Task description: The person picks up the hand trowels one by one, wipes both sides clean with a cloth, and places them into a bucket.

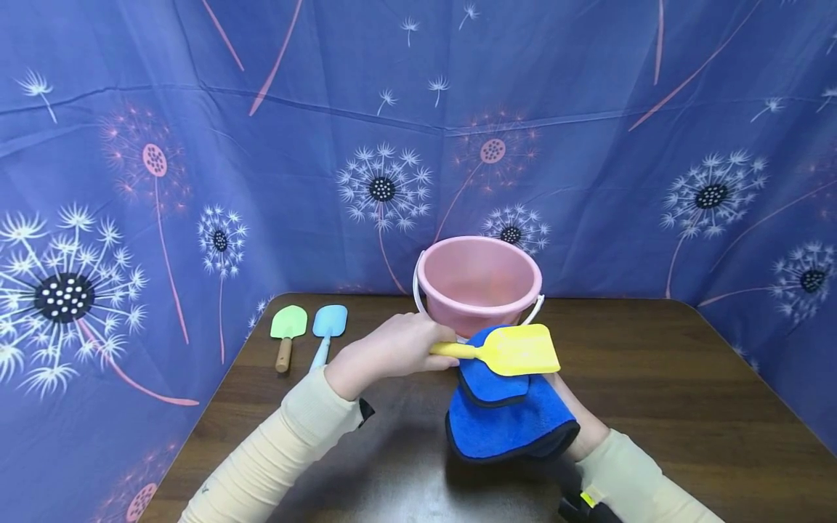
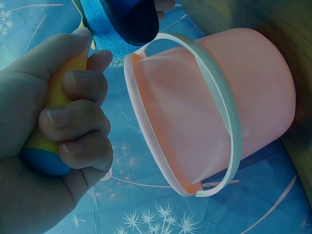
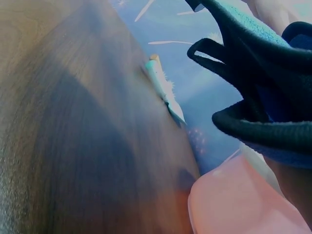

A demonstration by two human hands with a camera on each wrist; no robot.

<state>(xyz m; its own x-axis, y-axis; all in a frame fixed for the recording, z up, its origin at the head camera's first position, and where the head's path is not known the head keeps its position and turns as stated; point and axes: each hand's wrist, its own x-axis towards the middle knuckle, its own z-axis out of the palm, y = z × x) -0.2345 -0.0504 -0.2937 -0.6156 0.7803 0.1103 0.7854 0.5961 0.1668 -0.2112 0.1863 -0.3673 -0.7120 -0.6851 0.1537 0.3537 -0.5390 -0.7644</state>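
Observation:
My left hand (image 1: 408,345) grips the yellow handle of a toy shovel (image 1: 523,350), fingers curled round it in the left wrist view. The handle ends in a blue cap (image 2: 46,162). The yellow blade points right and lies over a blue cloth (image 1: 516,425) with black edging. My right hand (image 1: 567,396) holds the cloth up from behind and below; its fingers are mostly hidden by the folds. Right behind both hands stands a pink bucket (image 1: 477,312), upright, with its white handle (image 2: 222,97) hanging down at the side.
To the left on the dark wooden table (image 1: 654,378) lie a green shovel (image 1: 288,327) with a wooden handle and a light blue shovel (image 1: 330,323), partly covered by my left arm. A blue dandelion-patterned curtain (image 1: 294,167) hangs along the table's back and sides.

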